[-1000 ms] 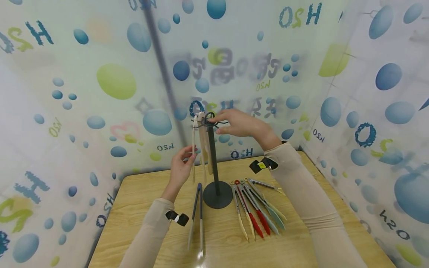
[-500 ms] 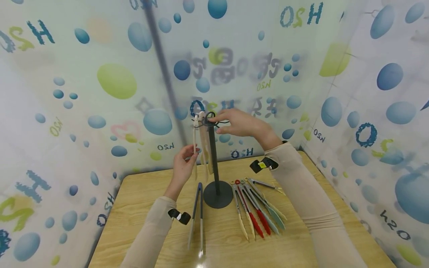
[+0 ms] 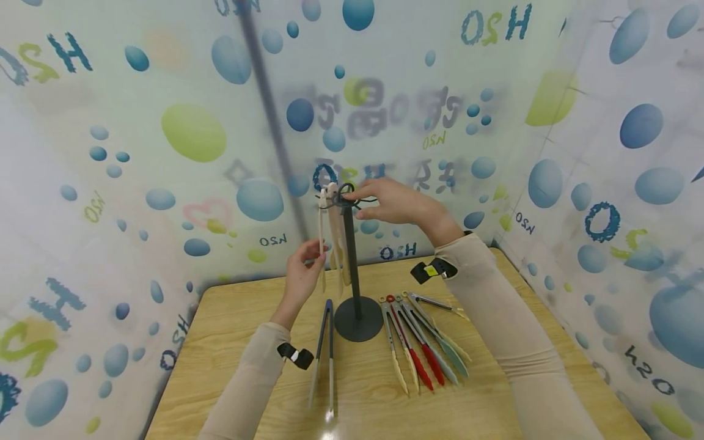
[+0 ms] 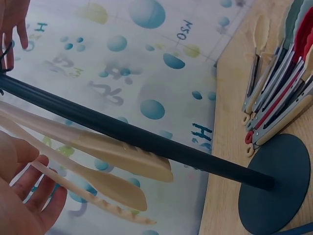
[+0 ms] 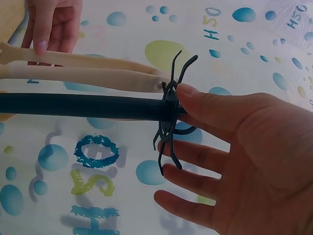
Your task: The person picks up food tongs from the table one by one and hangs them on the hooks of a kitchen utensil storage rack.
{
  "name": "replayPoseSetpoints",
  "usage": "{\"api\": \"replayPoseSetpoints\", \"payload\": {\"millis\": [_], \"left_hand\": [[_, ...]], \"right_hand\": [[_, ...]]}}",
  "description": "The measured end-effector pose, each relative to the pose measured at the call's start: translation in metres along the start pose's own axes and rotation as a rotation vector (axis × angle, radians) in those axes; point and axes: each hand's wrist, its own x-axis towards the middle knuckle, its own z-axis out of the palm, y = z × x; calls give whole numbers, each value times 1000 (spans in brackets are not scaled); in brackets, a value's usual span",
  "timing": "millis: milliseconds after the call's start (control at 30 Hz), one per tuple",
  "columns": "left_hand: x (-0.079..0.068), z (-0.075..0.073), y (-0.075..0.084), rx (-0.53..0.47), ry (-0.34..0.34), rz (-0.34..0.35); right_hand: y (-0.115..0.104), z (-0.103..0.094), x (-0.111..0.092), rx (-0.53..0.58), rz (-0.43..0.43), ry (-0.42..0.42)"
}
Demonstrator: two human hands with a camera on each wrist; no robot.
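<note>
A dark utensil stand (image 3: pixel 352 263) with a round base and curved hooks at its top stands upright on the table. Several beige kitchen utensils hang from its left hooks; the left wrist view shows a spatula (image 4: pixel 124 159) and a spoon-shaped one (image 4: pixel 117 190). My left hand (image 3: pixel 302 272) pinches a thin beige utensil with a wavy edge (image 4: pixel 93 198), seen edge-on, between thumb and fingers. At the stand's top, my right hand (image 3: pixel 397 203) holds the hook ring (image 5: pixel 168 115), thumb on the near side and fingertips partly behind the hooks.
Blue-topped tongs (image 3: pixel 330 342) lie spread left of the base. A row of tongs with cream, red and green tips (image 3: pixel 426 342) lies to its right, with one small pair (image 3: pixel 437 303) behind. Patterned curtains (image 3: pixel 192 131) surround the wooden table (image 3: pixel 236 324).
My left hand has shifted slightly to the right, bringing the lower end of the hanging utensil closer to the pole. The right hand stays at the stand's top.
</note>
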Motion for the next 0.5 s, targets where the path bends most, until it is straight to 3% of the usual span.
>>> {"api": "replayPoseSetpoints", "payload": {"millis": [500], "left_hand": [[-4, 1, -13, 26, -43, -102]], "right_hand": [[2, 0, 1, -13, 1, -2]]}}
